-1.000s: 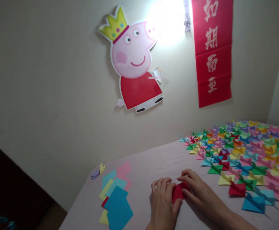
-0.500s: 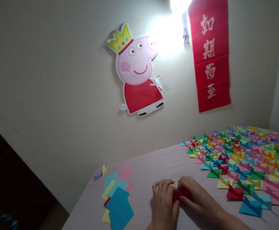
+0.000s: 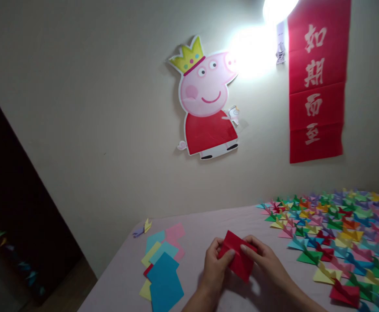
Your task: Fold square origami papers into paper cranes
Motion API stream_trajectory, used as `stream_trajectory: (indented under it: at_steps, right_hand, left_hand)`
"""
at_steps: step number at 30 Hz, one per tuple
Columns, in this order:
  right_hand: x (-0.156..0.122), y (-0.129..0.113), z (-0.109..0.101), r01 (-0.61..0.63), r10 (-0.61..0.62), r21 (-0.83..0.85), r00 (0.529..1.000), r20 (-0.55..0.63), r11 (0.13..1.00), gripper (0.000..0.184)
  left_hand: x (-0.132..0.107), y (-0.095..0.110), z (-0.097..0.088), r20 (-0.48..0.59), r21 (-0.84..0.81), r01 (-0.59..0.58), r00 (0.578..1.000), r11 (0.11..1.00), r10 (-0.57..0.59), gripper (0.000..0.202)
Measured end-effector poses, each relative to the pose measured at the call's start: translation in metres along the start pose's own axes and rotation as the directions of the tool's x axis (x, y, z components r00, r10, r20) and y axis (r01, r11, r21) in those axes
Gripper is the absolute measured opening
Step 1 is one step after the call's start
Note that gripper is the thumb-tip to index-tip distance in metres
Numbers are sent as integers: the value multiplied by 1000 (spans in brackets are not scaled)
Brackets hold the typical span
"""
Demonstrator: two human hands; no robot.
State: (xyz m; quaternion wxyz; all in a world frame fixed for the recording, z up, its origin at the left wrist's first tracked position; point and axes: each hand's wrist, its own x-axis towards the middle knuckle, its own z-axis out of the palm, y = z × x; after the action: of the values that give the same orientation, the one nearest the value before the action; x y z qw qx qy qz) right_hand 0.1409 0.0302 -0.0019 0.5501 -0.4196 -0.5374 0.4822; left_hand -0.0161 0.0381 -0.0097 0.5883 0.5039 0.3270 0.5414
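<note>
A red square of origami paper [image 3: 240, 260] with crease lines is held up above the pale pink sheet [image 3: 205, 225]. My left hand [image 3: 216, 263] pinches its left side, thumb on the front face. On the right side my right hand [image 3: 263, 255] grips it the same way, with the fingers behind the paper hidden. Loose coloured sheets [image 3: 165, 277] in blue, yellow, pink and teal lie overlapping to the left of my hands.
Rows of folded paper cranes [image 3: 335, 247] cover the right side of the surface. Two small folded pieces, one yellow [image 3: 147, 225] and one purple [image 3: 138, 232], lie at the far left corner. A cartoon pig cutout [image 3: 210, 130] and a red banner [image 3: 318, 99] hang on the wall.
Both hands have lifted the red paper from the sheet and it now shows opened out, face toward me. The camera view has swung to the left.
</note>
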Motion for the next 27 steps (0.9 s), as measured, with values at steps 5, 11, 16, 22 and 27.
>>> stream_trajectory:
  at_steps: [5,11,16,22,27]
  right_hand:
    - [7,11,-6,40,-40,-19,999,8,999,47]
    - [4,27,-8,67,-67,-189,998,8,980,33]
    - [3,22,-7,131,-145,-298,989,-27,946,23]
    - [4,21,-8,298,-312,-419,949,36,858,14]
    - [0,22,-8,464,-447,-501,880,163,731,13]
  left_hand:
    - [16,-6,-7,-55,-121,39,997,992,-46,59]
    - [16,-11,-14,-100,-116,71,992,991,-83,61]
    - [14,-12,-13,-98,-63,97,990,993,-103,58]
    - [14,-11,-14,5,-65,120,993,991,-120,59]
    - [14,-7,-19,172,-30,206,965,978,-198,61]
